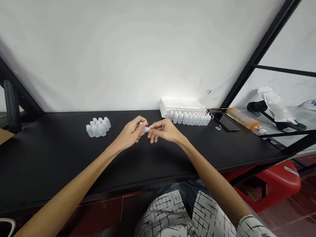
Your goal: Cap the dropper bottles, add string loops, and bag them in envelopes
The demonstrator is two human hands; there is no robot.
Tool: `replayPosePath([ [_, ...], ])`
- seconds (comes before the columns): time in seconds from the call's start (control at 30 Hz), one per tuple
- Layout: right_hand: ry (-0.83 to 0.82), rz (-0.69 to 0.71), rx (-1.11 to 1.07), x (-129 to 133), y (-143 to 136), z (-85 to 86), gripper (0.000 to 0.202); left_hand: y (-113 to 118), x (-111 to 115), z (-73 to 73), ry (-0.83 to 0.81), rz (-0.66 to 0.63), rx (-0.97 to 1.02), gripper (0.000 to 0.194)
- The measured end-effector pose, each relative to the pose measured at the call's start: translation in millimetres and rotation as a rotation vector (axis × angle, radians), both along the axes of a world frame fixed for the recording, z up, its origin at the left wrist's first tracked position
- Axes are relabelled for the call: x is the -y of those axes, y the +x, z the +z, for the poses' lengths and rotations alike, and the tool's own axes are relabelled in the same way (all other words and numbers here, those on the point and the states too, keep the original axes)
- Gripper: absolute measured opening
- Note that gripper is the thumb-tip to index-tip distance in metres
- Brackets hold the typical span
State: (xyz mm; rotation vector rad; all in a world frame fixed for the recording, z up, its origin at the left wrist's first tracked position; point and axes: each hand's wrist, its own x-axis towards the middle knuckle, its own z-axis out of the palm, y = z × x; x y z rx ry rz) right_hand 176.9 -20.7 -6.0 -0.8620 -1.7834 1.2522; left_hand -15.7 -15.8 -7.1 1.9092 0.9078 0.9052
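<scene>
small bottle (pixel 144 129) at frame centre: gripped by left hand (pixel 131 133), right hand (pixel 165 129) pinching its tip; work appears unfinished. bottle row (pixel 190 118), right of centre, shows white loops, seemingly done. bottle cluster (pixel 98 128), left of centre, seemingly remains.

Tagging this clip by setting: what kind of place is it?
Probably a small workshop or packing bench: rows of small plastic bottles, a black worktable and a metal frame around it.

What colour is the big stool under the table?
The plastic stool is bright red; it shows at the lower right of the head view.
</scene>
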Motion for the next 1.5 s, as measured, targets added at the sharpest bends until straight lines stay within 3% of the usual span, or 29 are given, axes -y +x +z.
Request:
replayPosePath([
  [0.23,-0.047,0.003,-0.012,-0.4,2.9,1.3,0.042,0.2,7.2,7.6,0.324,0.038,-0.228,0.024],
  [0.7,-0.117,0.023,-0.019,0.8,6.1,4.8,0.040,-0.2,7.9,8.3,0.355,-0.043,-0.283,0.031],
  [1.1,-0.045,0.044,0.018,-2.8,7.9,-2.9,0.041,0.2,6.8,4.3,0.151,-0.046,-0.154,0.031],
  [1.37,0.242,-0.066,0.161,3.8,2.6,-3.6,0.015,2.4,8.3,9.9,-0.174,-0.041,0.062,0.030],
  [1.5,0.428,-0.095,0.217,4.9,-1.1,-6.1,0.012,1.2,8.8,15.0,-0.288,-0.044,0.105,0.027],
])
